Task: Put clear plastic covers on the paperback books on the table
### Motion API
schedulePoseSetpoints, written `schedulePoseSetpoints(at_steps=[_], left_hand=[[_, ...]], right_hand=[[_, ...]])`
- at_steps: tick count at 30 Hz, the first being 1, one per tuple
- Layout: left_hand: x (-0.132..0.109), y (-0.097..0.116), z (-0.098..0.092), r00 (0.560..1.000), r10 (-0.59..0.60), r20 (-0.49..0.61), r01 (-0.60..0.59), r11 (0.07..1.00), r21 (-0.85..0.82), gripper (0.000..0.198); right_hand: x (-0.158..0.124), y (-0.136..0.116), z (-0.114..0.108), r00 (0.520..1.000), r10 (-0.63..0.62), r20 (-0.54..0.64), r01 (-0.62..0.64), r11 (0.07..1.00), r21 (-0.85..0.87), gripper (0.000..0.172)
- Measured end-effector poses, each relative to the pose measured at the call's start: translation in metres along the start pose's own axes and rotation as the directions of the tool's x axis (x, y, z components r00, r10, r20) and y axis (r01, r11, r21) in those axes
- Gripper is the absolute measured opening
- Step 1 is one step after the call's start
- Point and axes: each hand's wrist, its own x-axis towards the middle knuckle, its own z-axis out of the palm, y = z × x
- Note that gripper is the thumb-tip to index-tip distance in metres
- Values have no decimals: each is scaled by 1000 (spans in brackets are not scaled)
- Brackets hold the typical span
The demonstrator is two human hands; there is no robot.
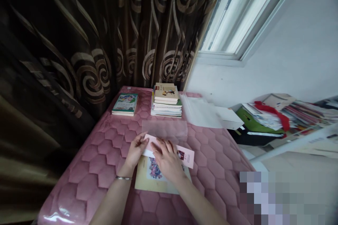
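A narrow pink printed paper strip [188, 157], with a small dark picture and lines of text at its right end, lies slanted across the top of a pale yellow book [144, 181]. My left hand [136, 150] pinches the strip's left end between thumb and fingers. Flat over its middle rests my right hand [169, 160], fingers stretched out, hiding part of the strip and of the cover. A colourful picture shows on the book beside the right hand. Just behind both hands lies a clear plastic sheet [165, 127].
The table [99, 165] has a pink quilted surface under clear plastic. At its back are a stack of books [166, 103], a thinner pile with a green cover [125, 103] and translucent sheets [200, 110]. A white box [229, 117] and a heap of papers [264, 116] stand right.
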Motion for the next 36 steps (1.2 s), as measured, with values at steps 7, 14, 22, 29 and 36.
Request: schedulePoseSetpoints(at_steps=[7,14,22,29,36], left_hand=[[0,14,10,996,40,75,-57,971,232,40],[-7,6,15,989,142,-41,-121,939,323,29],[-14,2,14,960,208,-188,-149,946,287,36],[-15,-2,13,958,215,-188,-163,952,259,34],[-18,0,15,963,215,-161,-172,954,244,26]], right_hand=[[1,3,-2,999,-34,24,33,998,44,43],[0,-1,0,1000,-25,14,24,997,74,38],[-2,21,-15,909,353,-220,-307,927,217,23],[-2,69,-3,615,788,21,-567,424,706,65],[-6,75,8,518,729,447,-472,-192,861,64]])
